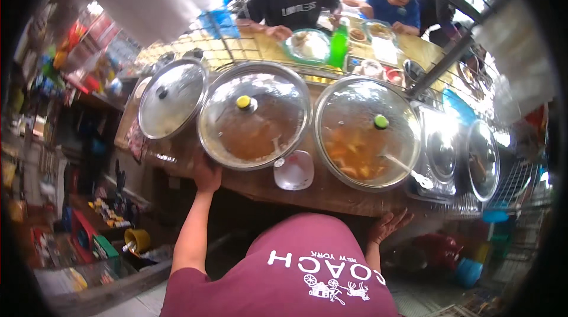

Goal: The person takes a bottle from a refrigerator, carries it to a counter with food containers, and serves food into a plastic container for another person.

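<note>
My left hand (207, 175) rests at the wooden counter's (248, 186) near edge, just below a round pot with a glass lid (254, 115) and yellow knob; its fingertips are in shadow. My right hand (390, 224), fingers spread and holding nothing, is at the counter's edge below another glass-lidded pot (368, 133) with a green knob. Orange-red food shows through that lid, and a white spoon handle (417, 177) sticks out by its rim. A brown stew lies under the yellow-knobbed lid. Between the two pots stands a small whitish square dish (293, 170).
Another lidded pot (173, 97) stands at left; a shiny metal tray (437, 153) and a round lid (483, 161) are at right. Behind a wire grille, two people sit at a table with plates (307, 45) and a green bottle (339, 44). A yellow container (137, 240) stands lower left.
</note>
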`<state>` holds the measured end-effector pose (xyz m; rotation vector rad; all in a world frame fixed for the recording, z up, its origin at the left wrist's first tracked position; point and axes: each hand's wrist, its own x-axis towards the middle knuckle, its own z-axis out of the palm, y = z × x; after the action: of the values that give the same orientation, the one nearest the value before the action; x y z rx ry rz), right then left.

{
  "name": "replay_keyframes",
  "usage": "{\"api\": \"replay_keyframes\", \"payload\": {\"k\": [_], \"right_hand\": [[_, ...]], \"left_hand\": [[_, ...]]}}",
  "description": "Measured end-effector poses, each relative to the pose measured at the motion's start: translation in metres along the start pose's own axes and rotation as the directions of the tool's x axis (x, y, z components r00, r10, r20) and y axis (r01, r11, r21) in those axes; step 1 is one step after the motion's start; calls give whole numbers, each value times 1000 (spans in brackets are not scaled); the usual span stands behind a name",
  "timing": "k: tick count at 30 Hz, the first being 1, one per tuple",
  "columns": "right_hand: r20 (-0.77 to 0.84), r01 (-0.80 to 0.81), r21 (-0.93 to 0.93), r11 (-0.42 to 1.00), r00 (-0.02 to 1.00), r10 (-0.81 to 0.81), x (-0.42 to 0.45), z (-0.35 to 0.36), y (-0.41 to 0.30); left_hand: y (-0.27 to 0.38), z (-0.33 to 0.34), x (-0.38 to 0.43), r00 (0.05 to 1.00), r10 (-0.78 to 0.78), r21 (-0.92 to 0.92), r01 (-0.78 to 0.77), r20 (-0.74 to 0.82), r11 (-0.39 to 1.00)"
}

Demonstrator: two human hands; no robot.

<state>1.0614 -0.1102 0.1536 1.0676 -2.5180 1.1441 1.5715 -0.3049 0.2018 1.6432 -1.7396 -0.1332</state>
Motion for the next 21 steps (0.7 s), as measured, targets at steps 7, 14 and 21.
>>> {"api": "replay_keyframes", "payload": {"k": [7,14,21], "right_hand": [[23,104,34,994,994,-105,2,11,26],[-76,216,-270,938,967,-244,16,27,61],[-56,272,-347,897,949,-310,24,31,76]], "left_hand": [[-17,-8,-24,995,-78,73,82,-57,994],[12,-19,-12,997,-35,146,45,-67,988],[5,-24,-19,990,-21,33,26,-138,999]]}}
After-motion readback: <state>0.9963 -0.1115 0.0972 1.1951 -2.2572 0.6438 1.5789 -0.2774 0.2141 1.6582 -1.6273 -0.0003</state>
